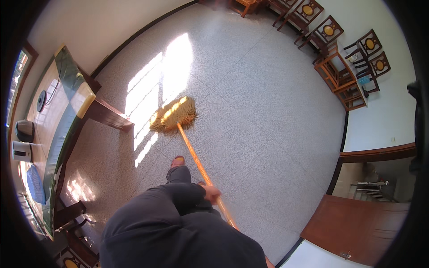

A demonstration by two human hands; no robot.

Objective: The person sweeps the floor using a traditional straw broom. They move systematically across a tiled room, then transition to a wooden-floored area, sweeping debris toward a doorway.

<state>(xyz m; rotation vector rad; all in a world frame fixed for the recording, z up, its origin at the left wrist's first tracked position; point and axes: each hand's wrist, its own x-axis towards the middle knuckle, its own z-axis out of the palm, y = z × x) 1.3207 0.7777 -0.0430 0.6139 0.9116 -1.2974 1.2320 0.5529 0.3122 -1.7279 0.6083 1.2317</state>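
My left hand (211, 194) is closed around the orange wooden handle of a mop (194, 155), at the lower middle of the head view. The handle slants up and left from beside my dark clothing to the yellowish string mop head (176, 115). The mop head lies spread on the speckled floor (254, 114), partly in bright window light. The handle's upper end is hidden by my body. My right hand is out of view; only a sliver of skin shows at the bottom edge. One foot in a reddish shoe (178, 161) is below the mop head.
At left stands a stone-topped table (50, 110) with a blue basket (36, 184) and small appliances; its wooden leg (112, 115) reaches near the mop head. Wooden chairs (326, 31) and stools (348, 90) line the upper right wall. A brown door (352, 227) stands at lower right.
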